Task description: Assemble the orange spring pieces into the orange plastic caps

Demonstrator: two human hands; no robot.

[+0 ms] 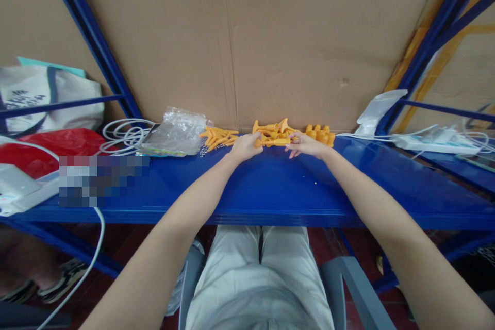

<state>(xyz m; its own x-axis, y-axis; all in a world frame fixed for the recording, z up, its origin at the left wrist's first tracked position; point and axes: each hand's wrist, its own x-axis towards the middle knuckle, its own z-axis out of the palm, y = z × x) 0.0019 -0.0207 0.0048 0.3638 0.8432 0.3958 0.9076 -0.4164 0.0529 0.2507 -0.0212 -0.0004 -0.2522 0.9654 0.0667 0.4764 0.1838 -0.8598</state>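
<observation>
My left hand (245, 148) is closed round the rounded end of a yellow plastic part (279, 142), just above the blue tabletop. At this part's other end is my right hand (309, 145); its thumb and index finger pinch there, while the lower fingers hang loosely apart. What lies between the right fingertips is small and partly hidden. Behind the hands lies a heap of similar yellow parts (266, 127), some with flared ends. Left of my left hand are several flat, branching orange pieces (218, 136) with small metal chains (203, 151). Short yellow knobbed pieces (319, 133) stand in rows beyond my right hand.
A clear plastic bag (176, 131) lies on the blue table (263, 191), near a coiled white cable (126, 134). A red bag (58, 144) and power strip (27, 196) are at left; another power strip (436, 144) is at right. Cardboard (290, 46) stands behind.
</observation>
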